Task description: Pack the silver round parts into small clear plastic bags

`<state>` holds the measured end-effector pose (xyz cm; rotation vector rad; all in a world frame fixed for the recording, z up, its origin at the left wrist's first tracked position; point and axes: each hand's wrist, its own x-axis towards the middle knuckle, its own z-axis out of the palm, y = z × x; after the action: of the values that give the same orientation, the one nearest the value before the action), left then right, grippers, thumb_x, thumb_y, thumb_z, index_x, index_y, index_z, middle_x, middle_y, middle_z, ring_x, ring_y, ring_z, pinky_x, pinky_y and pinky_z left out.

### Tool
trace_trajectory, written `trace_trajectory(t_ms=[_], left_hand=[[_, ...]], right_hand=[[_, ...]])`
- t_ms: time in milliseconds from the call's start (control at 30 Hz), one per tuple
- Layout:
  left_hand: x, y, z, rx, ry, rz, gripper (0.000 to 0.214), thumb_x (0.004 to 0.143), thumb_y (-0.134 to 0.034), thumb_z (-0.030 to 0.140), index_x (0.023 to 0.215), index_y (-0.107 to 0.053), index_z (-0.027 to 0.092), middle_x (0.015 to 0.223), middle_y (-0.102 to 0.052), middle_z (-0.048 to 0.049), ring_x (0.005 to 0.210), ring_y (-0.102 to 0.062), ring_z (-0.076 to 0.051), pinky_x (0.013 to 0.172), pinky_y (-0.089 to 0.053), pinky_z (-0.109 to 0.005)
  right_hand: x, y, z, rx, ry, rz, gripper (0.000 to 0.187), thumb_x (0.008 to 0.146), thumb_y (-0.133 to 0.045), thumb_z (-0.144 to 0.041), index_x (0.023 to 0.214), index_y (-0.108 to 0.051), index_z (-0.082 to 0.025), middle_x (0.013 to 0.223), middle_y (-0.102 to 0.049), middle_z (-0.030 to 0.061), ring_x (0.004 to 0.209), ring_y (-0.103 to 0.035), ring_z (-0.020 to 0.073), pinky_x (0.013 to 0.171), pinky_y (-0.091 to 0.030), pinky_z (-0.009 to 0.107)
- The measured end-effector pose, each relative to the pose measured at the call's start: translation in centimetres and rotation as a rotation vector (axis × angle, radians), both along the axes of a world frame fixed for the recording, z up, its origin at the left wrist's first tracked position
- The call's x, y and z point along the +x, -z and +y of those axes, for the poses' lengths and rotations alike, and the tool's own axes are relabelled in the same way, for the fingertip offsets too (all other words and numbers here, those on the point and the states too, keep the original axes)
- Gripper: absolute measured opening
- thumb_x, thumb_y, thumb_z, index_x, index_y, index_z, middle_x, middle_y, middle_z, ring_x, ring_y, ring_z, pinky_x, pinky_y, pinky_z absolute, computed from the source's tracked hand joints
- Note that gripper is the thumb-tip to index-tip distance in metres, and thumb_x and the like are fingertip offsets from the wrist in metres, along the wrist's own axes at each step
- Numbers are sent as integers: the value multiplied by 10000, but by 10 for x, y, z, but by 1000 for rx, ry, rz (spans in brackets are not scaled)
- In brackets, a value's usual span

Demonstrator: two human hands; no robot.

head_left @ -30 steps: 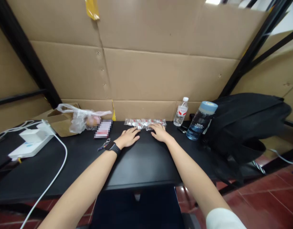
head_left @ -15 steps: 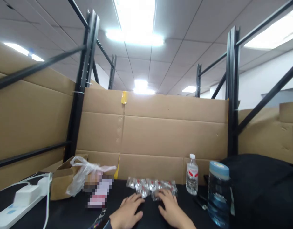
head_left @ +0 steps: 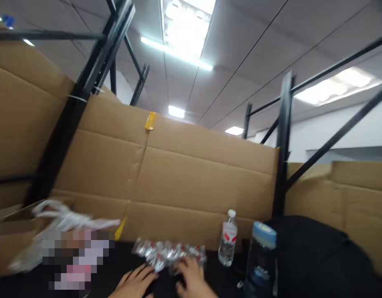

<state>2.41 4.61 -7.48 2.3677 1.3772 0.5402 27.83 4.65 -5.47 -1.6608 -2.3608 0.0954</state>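
At the bottom edge of the view, my left hand (head_left: 135, 283) lies flat on the black table (head_left: 116, 265) with its fingers spread. My right hand (head_left: 191, 278) rests beside it, fingers stretched toward a row of small clear packets (head_left: 168, 251) with red and silver contents. Fingertips of both hands touch or nearly touch the packets. The picture is blurred by head motion.
A small water bottle (head_left: 227, 238) and a blue-capped drinking bottle (head_left: 261, 258) stand right of the packets, next to a black bag (head_left: 315, 256). A plastic bag (head_left: 60, 223) and a cardboard box (head_left: 7, 231) sit at left. Cardboard walls (head_left: 194, 182) and black rack posts (head_left: 282, 145) surround the table.
The camera has tilted up and to the right, so ceiling and lights fill the top and my arms have dropped out of view. Both hands stay at the packets.
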Motion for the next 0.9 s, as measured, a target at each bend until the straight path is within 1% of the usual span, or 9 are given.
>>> trace_trajectory(t_ms=[100,200,333,400,467,567,733,800,900], left_hand=[[-12,-14,-32,48,20,36,531,920,-461,440,1439,-530,352,1567,-442,-36,1479,-331,-309,1202,-245,-560],[-9,-28,-36,-2,38,117,582,913,-472,455,1482,-471,334,1594,-395,-44,1495,-286,-328,1204,-232,-583],[2,-13,-31,-19,55,150,595,958,-391,497,1529,-389,327,1637,-309,-24,1517,-235,-314,1223,-228,-557],[7,-9,-33,-21,88,175,594,959,-388,493,1526,-396,315,1639,-305,-23,1517,-236,-317,1224,-237,-554],[9,-11,-35,5,101,212,577,947,-416,454,1497,-450,281,1618,-350,-53,1497,-292,-310,1222,-254,-537],[-1,-10,-23,82,85,185,540,937,-442,425,1447,-512,263,1578,-417,-85,1470,-347,-311,1211,-265,-532],[-13,20,-2,74,28,-42,480,914,-499,470,1367,-580,332,1554,-459,-40,1468,-337,-353,1184,-224,-603],[-15,14,-4,67,49,-76,462,895,-539,477,1326,-611,326,1537,-480,-46,1471,-335,-342,1191,-210,-593],[-16,-7,-11,78,41,-15,463,901,-540,442,1341,-601,311,1541,-472,-68,1458,-360,-340,1182,-240,-582]], right_hand=[[-10,6,-8,24,-30,34,511,826,-558,-236,1328,-605,-319,1535,-460,87,1442,-376,353,1142,-308,578],[-1,20,10,38,-29,70,528,837,-542,-289,1362,-595,-316,1531,-463,116,1444,-365,376,1127,-317,590],[15,50,21,41,-53,190,507,813,-573,-307,1313,-632,-370,1537,-462,77,1454,-324,419,1118,-281,649],[21,43,8,43,-42,224,488,803,-578,-280,1279,-655,-352,1480,-514,91,1413,-382,411,1103,-306,630],[18,23,-8,49,-62,218,470,815,-566,-247,1270,-658,-319,1417,-550,108,1356,-442,378,1078,-349,583],[-1,-2,-17,25,-85,156,473,832,-597,-240,1300,-630,-298,1420,-527,106,1347,-427,351,1093,-334,533],[-13,0,-15,-51,-73,54,452,889,-610,-300,1338,-566,-319,1513,-413,78,1390,-347,331,1081,-332,525],[-12,-4,-14,-42,-59,45,442,906,-595,-305,1346,-555,-297,1532,-389,88,1402,-333,325,1088,-327,521],[-11,-10,-10,-15,-85,49,442,890,-602,-284,1331,-569,-269,1499,-431,102,1387,-360,313,1100,-321,500]])
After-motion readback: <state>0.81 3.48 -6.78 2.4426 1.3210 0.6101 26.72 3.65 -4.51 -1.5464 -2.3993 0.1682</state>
